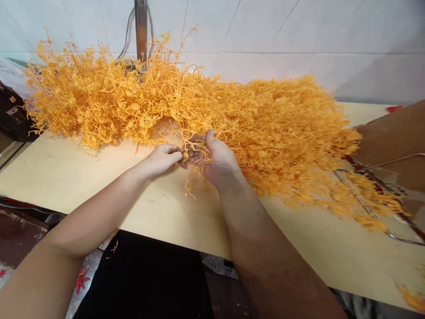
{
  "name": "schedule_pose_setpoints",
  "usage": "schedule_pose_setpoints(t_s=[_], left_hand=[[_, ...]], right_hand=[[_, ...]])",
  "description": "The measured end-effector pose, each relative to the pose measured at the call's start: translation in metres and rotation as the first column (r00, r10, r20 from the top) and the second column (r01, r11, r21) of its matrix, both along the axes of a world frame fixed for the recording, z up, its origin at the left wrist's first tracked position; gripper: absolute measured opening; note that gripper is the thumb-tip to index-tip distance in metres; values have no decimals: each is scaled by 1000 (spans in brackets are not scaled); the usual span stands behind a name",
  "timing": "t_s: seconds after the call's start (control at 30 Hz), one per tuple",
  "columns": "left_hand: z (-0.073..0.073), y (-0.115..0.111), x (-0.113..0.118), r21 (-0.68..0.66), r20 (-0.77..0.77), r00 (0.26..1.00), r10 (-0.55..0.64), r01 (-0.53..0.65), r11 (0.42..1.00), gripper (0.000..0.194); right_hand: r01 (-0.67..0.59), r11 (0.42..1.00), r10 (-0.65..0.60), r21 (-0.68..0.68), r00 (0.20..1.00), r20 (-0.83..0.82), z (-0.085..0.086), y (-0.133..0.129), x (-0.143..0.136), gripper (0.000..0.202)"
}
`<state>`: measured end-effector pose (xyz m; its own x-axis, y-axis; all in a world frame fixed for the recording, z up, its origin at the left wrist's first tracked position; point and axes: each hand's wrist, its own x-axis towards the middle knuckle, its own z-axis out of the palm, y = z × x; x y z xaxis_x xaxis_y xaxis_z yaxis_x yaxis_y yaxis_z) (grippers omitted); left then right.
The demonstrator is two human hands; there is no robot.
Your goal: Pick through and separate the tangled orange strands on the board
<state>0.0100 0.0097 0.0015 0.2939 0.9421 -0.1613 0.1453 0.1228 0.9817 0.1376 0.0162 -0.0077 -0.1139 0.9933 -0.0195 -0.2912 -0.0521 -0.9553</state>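
Observation:
Both my hands meet over the table's middle, at the front of a big heap of orange plastic sprigs (109,102). With thumb and fingers pressed together, my left hand (166,157) pinches a branched orange sprig (195,148). My right hand (219,155) curls round the same sprig from the other side, its thumb pointing up. Some of its fingers are hidden behind the thin stems. A small loose tip of orange (189,188) hangs below the hands. More sprigs (282,124) are piled just beyond and right of my right hand.
The pale tabletop (159,208) runs along a white panelled wall (252,35). A metal post (141,35) with cables rises behind the heap. Dark packaging (15,110) is at far left, a brown cardboard box (395,141) at right. Below lies a red leaf shape (81,279).

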Motion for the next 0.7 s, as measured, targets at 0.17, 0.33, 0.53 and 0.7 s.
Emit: schedule_pose_setpoints(t_s=[0.17,0.33,0.53,0.7], left_hand=[[0,0,-3,-93,174,985,-19,35,995,12],[2,-4,-7,-179,334,935,-116,183,967,18],[1,-4,-8,-174,293,944,-152,209,962,16],[2,-4,-11,-198,260,942,-211,266,943,6]], right_hand=[[24,1000,-25,-19,997,-75,3,-1,-4,49],[28,991,-33,133,999,32,-3,-2,-6,44],[-21,996,23,82,999,-22,-3,-4,-6,43],[-147,989,146,-16,988,-57,-1,-6,-3,45]])
